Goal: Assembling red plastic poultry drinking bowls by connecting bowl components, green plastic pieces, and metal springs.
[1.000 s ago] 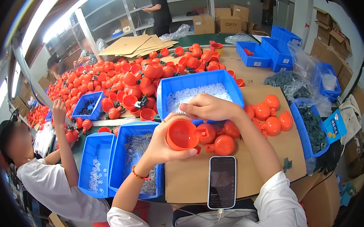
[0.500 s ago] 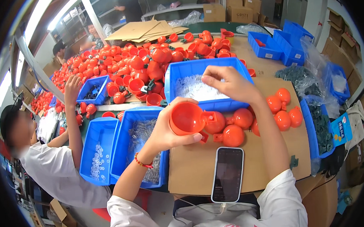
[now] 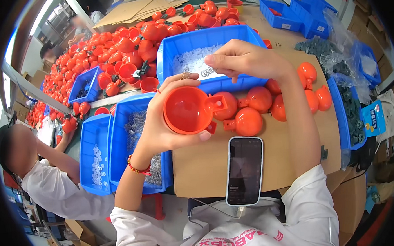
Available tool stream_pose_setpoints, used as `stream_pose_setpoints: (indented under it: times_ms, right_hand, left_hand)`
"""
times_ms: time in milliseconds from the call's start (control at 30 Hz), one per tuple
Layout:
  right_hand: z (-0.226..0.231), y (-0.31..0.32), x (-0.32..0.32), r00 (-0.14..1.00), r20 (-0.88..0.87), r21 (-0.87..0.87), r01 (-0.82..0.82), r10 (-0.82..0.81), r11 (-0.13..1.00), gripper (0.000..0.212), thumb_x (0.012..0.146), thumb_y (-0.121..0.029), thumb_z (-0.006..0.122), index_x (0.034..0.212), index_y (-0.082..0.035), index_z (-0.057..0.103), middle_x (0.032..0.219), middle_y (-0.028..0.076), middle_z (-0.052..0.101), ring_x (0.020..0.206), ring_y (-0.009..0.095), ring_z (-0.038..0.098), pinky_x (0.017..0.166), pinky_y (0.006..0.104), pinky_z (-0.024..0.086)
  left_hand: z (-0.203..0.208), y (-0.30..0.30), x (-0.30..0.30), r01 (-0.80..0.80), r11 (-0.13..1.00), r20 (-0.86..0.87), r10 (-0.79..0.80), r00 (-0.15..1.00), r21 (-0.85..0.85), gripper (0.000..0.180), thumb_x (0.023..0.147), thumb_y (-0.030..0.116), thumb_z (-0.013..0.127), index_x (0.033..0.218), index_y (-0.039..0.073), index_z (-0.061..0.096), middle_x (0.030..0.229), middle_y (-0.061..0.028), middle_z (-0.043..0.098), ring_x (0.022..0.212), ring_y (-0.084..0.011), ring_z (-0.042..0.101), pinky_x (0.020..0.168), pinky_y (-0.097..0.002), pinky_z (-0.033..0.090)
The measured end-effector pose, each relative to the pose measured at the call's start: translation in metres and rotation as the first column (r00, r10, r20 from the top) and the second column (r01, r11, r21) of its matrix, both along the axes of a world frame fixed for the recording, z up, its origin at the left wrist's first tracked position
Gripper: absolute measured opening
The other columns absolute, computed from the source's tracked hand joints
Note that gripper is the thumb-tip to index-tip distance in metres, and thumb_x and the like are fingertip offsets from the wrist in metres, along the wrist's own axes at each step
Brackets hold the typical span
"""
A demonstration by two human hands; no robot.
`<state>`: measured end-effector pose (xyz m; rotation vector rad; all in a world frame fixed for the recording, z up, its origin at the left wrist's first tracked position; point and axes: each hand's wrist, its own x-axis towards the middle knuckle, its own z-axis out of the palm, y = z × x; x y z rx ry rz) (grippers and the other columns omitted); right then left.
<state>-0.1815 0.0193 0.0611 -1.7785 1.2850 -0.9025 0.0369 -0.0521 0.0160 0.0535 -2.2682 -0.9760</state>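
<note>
My left hand [image 3: 155, 118] is wrapped round a red plastic cup [image 3: 185, 110], its open mouth tilted toward me and a small lug on its right side. A tiny coil-like piece shows by its fingertips. My right hand [image 3: 242, 59] is pinched above a blue bin [image 3: 221, 84] of small white plastic parts [image 3: 190, 59]; a small coiled shape shows just under the thumb, but what the fingers hold is unclear. Several round red cups [image 3: 249, 121] lie on the cardboard to the right of the held cup.
A phone [image 3: 244, 171] on a cable lies at the cardboard's near edge. Left stand blue bins of metal springs [image 3: 153, 169] and clear rings [image 3: 98, 167]. Beyond is a heap of red cups [image 3: 110, 56]. A co-worker's hand [image 3: 65, 136] holds one. A bin of dark green parts [image 3: 350, 116] stands right.
The view has shifted, and the held cup now looks larger with its mouth facing me more. My right hand has turned, fingers still pinched. The co-worker's raised hand has come down to a red cup.
</note>
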Motion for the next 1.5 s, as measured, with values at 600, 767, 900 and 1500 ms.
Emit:
stream_pose_setpoints:
  times_ms: [600,767,900,1500]
  right_hand:
    - [-0.005,-0.003,0.005,0.997,-0.018,0.060,-0.074,0.075,0.995,0.043,0.093,-0.036,0.047,0.062,-0.005,0.049,0.060,-0.002,0.045,0.056,0.006,0.046,0.055,0.0217,0.040]
    - [-0.002,0.001,0.008,0.997,-0.080,-0.023,-0.011,0.010,1.000,0.033,0.093,-0.032,0.046,0.074,-0.005,0.050,0.068,-0.002,0.046,0.061,0.006,0.044,0.056,0.0217,0.038]
    - [-0.005,-0.003,0.006,0.977,-0.212,-0.280,-0.058,-0.003,0.958,0.022,0.092,-0.024,0.048,0.083,-0.003,0.052,0.073,0.000,0.047,0.064,0.007,0.045,0.058,0.0219,0.039]
    - [0.004,-0.005,0.018,0.949,-0.313,0.000,0.029,-0.027,1.000,0.032,0.091,-0.032,0.051,0.076,-0.004,0.054,0.064,-0.003,0.044,0.058,0.005,0.039,0.051,0.0216,0.034]
  left_hand:
    - [0.003,0.004,0.000,0.086,0.995,0.034,-0.088,0.996,0.048,0.071,0.046,0.030,0.083,0.104,0.000,0.057,0.106,-0.0124,0.056,0.101,-0.0248,0.054,0.089,-0.0350,0.041]
    - [0.000,-0.001,0.002,0.085,0.994,0.004,-0.086,0.996,0.064,0.070,0.046,0.028,0.082,0.105,-0.001,0.056,0.107,-0.0123,0.055,0.100,-0.0239,0.053,0.089,-0.0339,0.041]
    - [0.001,-0.005,0.002,0.110,0.987,-0.016,-0.109,0.994,0.116,0.069,0.048,0.026,0.081,0.105,-0.003,0.056,0.108,-0.0124,0.054,0.100,-0.0220,0.053,0.088,-0.0328,0.042]
    - [0.000,-0.003,0.005,0.137,0.965,-0.050,-0.129,0.990,0.225,0.067,0.049,0.027,0.080,0.103,-0.005,0.055,0.111,-0.0129,0.054,0.100,-0.0215,0.053,0.087,-0.0331,0.041]
